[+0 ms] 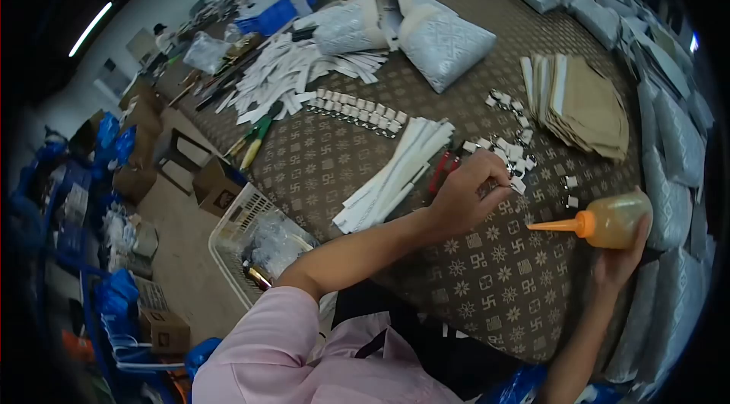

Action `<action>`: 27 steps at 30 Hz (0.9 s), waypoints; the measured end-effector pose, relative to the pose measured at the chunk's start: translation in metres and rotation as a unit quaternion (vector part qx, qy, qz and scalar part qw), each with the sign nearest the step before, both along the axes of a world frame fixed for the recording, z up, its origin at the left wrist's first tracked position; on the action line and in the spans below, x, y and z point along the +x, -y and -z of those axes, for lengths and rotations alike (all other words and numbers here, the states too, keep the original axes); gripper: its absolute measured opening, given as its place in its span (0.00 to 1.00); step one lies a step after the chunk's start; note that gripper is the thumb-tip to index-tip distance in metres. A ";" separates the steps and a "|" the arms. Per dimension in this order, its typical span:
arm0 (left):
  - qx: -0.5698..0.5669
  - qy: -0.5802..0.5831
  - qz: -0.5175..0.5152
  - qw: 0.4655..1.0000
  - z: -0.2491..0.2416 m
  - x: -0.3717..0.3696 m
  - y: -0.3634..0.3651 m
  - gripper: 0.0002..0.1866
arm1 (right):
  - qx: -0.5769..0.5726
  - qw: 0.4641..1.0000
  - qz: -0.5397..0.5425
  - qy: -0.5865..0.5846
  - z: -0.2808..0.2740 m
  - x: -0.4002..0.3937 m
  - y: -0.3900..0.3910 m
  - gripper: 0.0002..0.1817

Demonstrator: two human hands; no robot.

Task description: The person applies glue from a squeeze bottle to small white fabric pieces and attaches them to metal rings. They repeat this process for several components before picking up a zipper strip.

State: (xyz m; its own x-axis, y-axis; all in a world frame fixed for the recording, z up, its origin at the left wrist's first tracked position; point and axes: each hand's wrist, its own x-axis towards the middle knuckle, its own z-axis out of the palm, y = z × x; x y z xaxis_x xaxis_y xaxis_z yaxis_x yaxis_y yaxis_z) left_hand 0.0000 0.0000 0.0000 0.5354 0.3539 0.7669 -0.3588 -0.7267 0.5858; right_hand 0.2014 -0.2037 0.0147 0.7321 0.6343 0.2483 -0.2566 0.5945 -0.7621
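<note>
- Small white piece (518,185): at the fingertips of the left hand (475,190), over the near edge of the cluster of white pieces (524,136); thumb and forefinger appear to pinch it, the contact partly hidden; the other fingers curl inward.
- Advice: hold the piece by its edge, leaving its face bare; keep the wrist steady and the fingertips clear of any liquid.
- Squeeze bottle (614,220): in the right hand (625,248), lying nearly on its side; fingers wrap round the body, though most are hidden behind it; how hard they press, cannot tell.
- Orange nozzle (553,226): points toward the left hand, apart from the piece; bring the tip close before any pressure; a light, brief squeeze should suit best, since a tilted bottle may drip on the patterned cloth (487,282).
- Just beyond the left hand: a red object (442,171), partly covered; white strips (395,176) in a loose bundle beside it.
- Further out: rows of white pieces (357,111); brown sheets (593,107) in a fanned stack; silvery packets (449,43); keep stray drops off all of these.
</note>
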 end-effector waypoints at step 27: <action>-0.282 -0.149 -0.447 0.836 0.018 -0.250 -0.204 0.05 | 0.006 0.990 0.096 -0.107 -0.007 0.008 0.005 0.25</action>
